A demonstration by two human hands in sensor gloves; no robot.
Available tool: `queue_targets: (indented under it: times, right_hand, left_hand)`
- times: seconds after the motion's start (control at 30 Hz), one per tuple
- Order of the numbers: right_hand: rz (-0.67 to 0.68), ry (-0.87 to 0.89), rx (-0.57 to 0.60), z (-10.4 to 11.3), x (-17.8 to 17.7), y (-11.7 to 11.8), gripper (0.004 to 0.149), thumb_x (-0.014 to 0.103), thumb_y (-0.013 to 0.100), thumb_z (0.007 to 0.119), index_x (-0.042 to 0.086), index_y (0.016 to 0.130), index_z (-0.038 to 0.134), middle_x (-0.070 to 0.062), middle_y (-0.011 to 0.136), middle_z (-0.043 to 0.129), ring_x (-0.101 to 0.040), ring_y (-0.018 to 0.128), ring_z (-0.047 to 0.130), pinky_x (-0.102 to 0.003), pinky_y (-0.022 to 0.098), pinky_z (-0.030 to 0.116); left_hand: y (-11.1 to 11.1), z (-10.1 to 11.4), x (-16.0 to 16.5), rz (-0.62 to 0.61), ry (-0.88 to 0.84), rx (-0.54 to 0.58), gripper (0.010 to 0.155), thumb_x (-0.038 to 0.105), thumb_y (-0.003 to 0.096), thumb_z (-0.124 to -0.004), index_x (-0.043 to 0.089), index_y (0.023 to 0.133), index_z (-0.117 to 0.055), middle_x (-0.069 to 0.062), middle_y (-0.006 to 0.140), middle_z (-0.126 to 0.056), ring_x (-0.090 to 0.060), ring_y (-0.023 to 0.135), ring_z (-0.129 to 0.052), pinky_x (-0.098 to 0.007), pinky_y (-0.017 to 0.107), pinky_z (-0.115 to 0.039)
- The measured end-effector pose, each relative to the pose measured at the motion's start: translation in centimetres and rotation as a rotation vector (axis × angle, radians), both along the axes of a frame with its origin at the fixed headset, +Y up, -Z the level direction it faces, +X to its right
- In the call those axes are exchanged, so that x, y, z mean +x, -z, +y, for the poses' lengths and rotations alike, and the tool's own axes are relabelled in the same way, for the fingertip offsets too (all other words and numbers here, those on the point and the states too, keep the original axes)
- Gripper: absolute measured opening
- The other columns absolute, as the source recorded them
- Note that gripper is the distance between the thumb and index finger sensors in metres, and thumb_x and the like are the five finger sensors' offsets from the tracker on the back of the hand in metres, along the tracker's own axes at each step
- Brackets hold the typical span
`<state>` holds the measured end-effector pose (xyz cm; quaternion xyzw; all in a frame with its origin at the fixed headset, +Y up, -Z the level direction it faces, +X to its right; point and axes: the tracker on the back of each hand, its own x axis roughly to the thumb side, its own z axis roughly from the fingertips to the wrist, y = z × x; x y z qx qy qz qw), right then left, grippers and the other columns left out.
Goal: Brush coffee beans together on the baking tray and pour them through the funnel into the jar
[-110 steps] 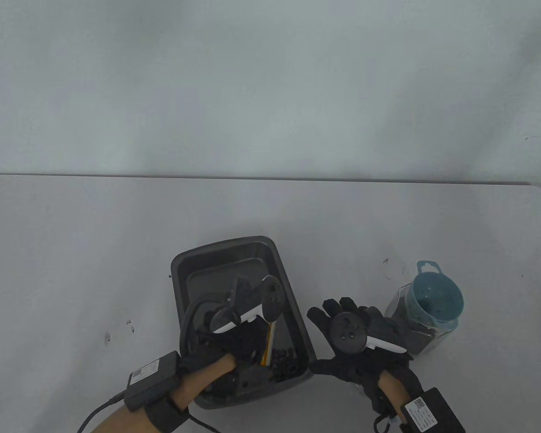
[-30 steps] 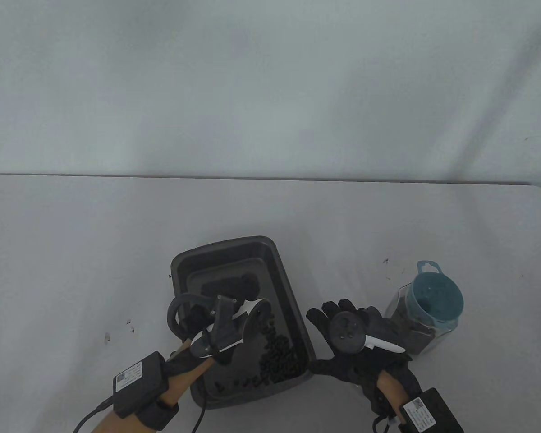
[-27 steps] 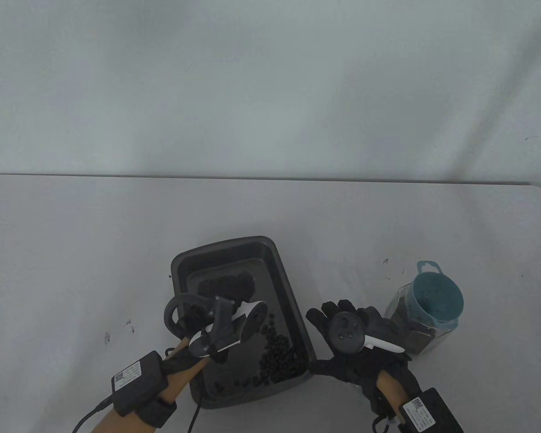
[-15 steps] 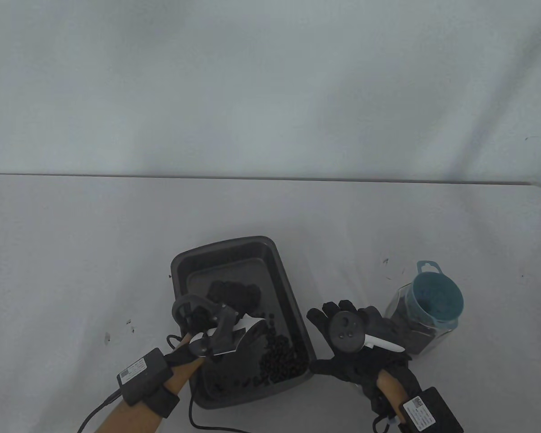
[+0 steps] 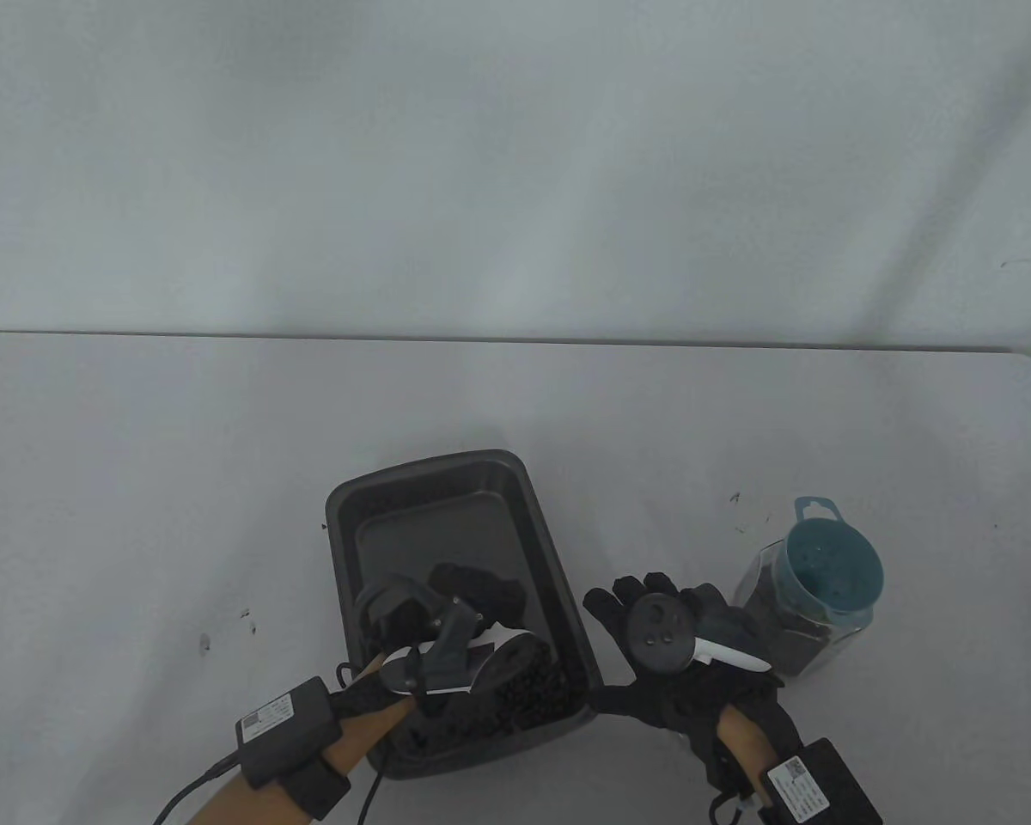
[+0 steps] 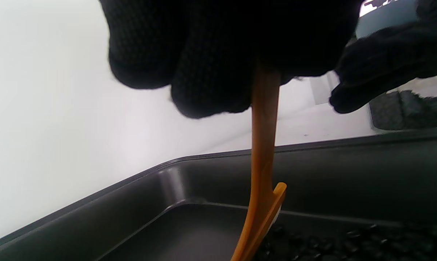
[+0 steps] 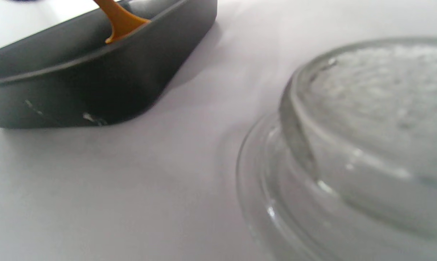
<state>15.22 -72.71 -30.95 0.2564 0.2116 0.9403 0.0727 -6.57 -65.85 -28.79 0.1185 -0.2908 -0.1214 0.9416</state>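
The dark baking tray (image 5: 344, 516) lies at the table's near middle. Coffee beans (image 5: 537, 692) are heaped in its near right corner. My left hand (image 5: 472, 593) reaches into the tray and grips the orange brush handle (image 6: 263, 145); the brush head meets the beans (image 6: 349, 243) on the tray floor (image 6: 189, 232). My right hand (image 5: 631, 593) lies flat with spread fingers on the table just right of the tray, holding nothing. The glass jar (image 5: 782, 627), partly filled with beans, stands at the right with the blue funnel (image 5: 833, 571) in its mouth.
A clear glass lid (image 7: 349, 145) lies on the table close to my right wrist, right of the tray's wall (image 7: 95, 83). The table's far edge (image 5: 515, 339) meets a pale wall. A cable (image 5: 369, 791) trails from my left wrist.
My left hand has swept the brush from the tray's left side to the right and nearer, crowding the beans into the near right corner. The right hand, jar and funnel have stayed put.
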Motion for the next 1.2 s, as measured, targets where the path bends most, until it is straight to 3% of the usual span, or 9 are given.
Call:
queue_targets:
  times: [0.27,0.57,0.83,1.2]
  right_hand:
    - [0.001,0.002,-0.001,0.0,0.0,0.0,0.095,0.073,0.034,0.063,0.036,0.097,0.001,-0.021,0.112,0.012,-0.054,0.1,0.011,-0.073,0.066,0.018]
    - [0.002,0.0,-0.006,0.0,0.0,-0.1,0.095,0.073,0.034,0.063,0.036,0.097,0.001,-0.021,0.112,0.012,-0.054,0.1,0.01,-0.073,0.066,0.018]
    - [0.001,0.001,-0.004,0.0,0.0,-0.1,0.095,0.073,0.034,0.063,0.036,0.097,0.001,-0.021,0.112,0.012,-0.054,0.1,0.01,-0.073,0.066,0.018]
    - [-0.001,0.003,-0.006,0.0,0.1,-0.1,0.095,0.073,0.034,0.063,0.036,0.097,0.001,-0.021,0.112,0.012,-0.054,0.1,0.01,-0.073,0.066,0.018]
  left_hand:
    - [-1.2,1.3,1.4,-0.008,0.001,-0.123,0.042,0.044,0.0399,-0.081,0.031,0.08,-0.085,0.003,0.063,-0.102,0.0,0.028,-0.105,-0.031,0.042,-0.099]
    - [-2.4,2.0,2.5,0.065,-0.101,-0.17,0.042,0.045,0.0411,-0.08,0.024,0.077,-0.088,0.001,0.048,-0.103,0.004,0.012,-0.098,-0.026,0.025,-0.101]
    - [-2.3,2.4,2.0,0.121,-0.109,-0.108,0.042,0.046,0.0412,-0.08,0.024,0.077,-0.087,0.001,0.049,-0.103,0.004,0.013,-0.098,-0.026,0.026,-0.1]
    - [-2.3,7.0,-4.4,0.262,-0.266,0.072,0.045,0.044,0.0395,-0.085,0.027,0.081,-0.085,0.0,0.058,-0.102,0.004,0.02,-0.102,-0.027,0.031,-0.1]
